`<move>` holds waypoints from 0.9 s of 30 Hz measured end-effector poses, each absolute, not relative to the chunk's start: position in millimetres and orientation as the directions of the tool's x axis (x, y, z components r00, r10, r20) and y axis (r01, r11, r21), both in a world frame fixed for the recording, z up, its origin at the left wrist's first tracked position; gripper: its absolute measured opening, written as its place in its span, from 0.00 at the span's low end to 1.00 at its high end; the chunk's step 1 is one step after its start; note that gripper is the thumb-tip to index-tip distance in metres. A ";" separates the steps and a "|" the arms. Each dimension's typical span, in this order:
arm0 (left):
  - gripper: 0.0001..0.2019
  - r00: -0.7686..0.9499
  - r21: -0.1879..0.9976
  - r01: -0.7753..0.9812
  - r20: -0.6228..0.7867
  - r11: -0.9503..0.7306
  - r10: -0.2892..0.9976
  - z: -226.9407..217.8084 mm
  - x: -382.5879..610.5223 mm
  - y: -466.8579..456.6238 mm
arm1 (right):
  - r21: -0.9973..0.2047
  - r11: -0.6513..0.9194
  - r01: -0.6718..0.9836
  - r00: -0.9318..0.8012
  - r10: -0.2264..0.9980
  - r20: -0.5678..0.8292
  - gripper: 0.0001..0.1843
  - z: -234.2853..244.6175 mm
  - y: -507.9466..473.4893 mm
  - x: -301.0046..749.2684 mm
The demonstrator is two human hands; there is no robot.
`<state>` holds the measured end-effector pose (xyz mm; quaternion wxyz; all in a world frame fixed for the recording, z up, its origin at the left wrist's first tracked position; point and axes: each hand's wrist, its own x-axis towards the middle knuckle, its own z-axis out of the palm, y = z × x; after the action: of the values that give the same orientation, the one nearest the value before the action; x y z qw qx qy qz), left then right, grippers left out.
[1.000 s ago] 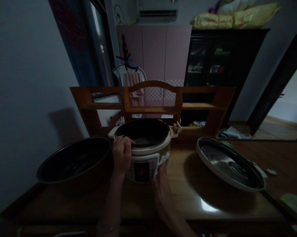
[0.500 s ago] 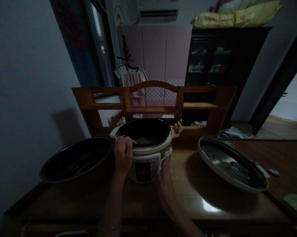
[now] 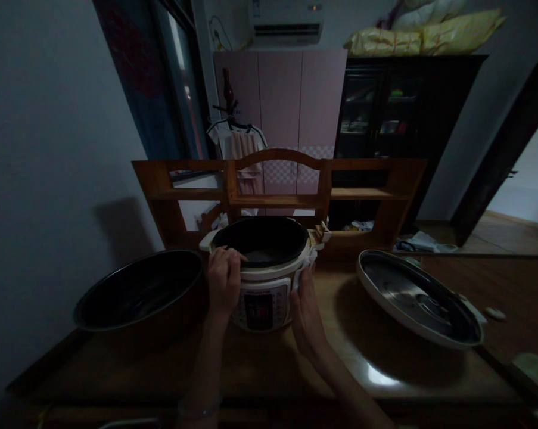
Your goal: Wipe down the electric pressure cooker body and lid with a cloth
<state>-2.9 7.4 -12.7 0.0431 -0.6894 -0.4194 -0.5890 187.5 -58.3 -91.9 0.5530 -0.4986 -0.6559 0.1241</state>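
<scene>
A white electric cooker [image 3: 275,276] with a front control panel stands lidless on the wooden desk, its dark inside exposed. My left hand [image 3: 224,280] is closed over its front-left rim, fingers curled over the edge. At the cooker's right side, my right hand [image 3: 308,316] presses a crumpled white tissue or cloth [image 3: 308,260] against the outer wall just under the rim. The fingertips are partly hidden by it. To the left sits a dark inner pot [image 3: 134,325]. On the right, the cooker's round lid [image 3: 423,298] lies with its metal inner face up.
Behind the cooker rises a wooden shelf rack [image 3: 277,201] along the back of the desk [image 3: 340,369]. A wall [image 3: 49,179] borders the left side. A small white object [image 3: 495,313] lies on a brown surface beyond the lid.
My right hand has moved up and slightly right along the cooker's side, carrying the white tissue or cloth toward the rim. My left hand keeps its place on the rim.
</scene>
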 end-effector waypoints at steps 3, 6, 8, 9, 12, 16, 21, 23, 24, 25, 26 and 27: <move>0.21 -0.048 0.435 0.632 0.848 -0.641 0.528 -13.0 -3.0 7.3 | -0.714 0.472 0.517 0.110 0.791 0.602 0.37 -87.0 -56.8 188.0; 0.21 -0.048 0.437 0.632 0.846 -0.640 0.530 -13.3 -3.0 7.6 | -0.719 0.478 0.504 0.118 0.787 0.606 0.37 -85.3 -56.3 187.6; 0.21 -0.056 0.445 0.632 0.843 -0.634 0.535 -13.5 -2.8 7.7 | -0.729 0.476 0.492 0.118 0.793 0.598 0.37 -85.0 -56.7 187.3; 0.21 -0.058 0.448 0.632 0.841 -0.632 0.539 -13.5 -2.7 7.7 | -0.734 0.473 0.487 0.116 0.798 0.591 0.37 -84.7 -57.0 187.2; 0.21 -0.056 0.448 0.635 0.840 -0.630 0.540 -13.5 -2.6 7.6 | -0.739 0.474 0.479 0.105 0.805 0.584 0.37 -83.9 -58.6 186.7; 0.21 -0.055 0.444 0.640 0.840 -0.627 0.539 -13.2 -2.9 7.2 | -0.742 0.465 0.482 0.114 0.807 0.580 0.37 -85.8 -60.8 184.7; 0.21 -0.050 0.437 0.644 0.843 -0.628 0.535 -13.9 -2.9 7.9 | -0.744 0.452 0.493 0.129 0.807 0.576 0.36 -95.5 -62.7 181.1; 0.21 -0.056 0.442 0.644 0.842 -0.625 0.537 -14.3 -2.8 8.3 | -0.745 0.452 0.490 0.123 0.810 0.573 0.36 -100.4 -63.1 180.3; 0.21 -0.060 0.445 0.644 0.840 -0.622 0.539 -14.5 -2.7 8.5 | -0.745 0.453 0.490 0.118 0.812 0.571 0.37 -102.9 -63.2 180.1; 0.21 -0.063 0.449 0.643 0.839 -0.621 0.541 -14.6 -2.7 8.5 | -0.744 0.453 0.490 0.114 0.814 0.570 0.37 -105.2 -63.4 179.9; 0.21 -0.064 0.451 0.642 0.837 -0.620 0.543 -14.6 -2.7 8.4 | -0.743 0.452 0.493 0.111 0.815 0.569 0.37 -107.3 -63.6 179.7; 0.21 -0.063 0.452 0.641 0.836 -0.621 0.544 -14.5 -2.7 8.3 | -0.742 0.451 0.496 0.110 0.815 0.569 0.37 -109.1 -64.0 179.5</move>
<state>-2.7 8.3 -14.5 0.0410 -0.6833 -0.4335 -0.5860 179.5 -64.0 -109.1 0.5492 -0.5032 -0.6512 0.1453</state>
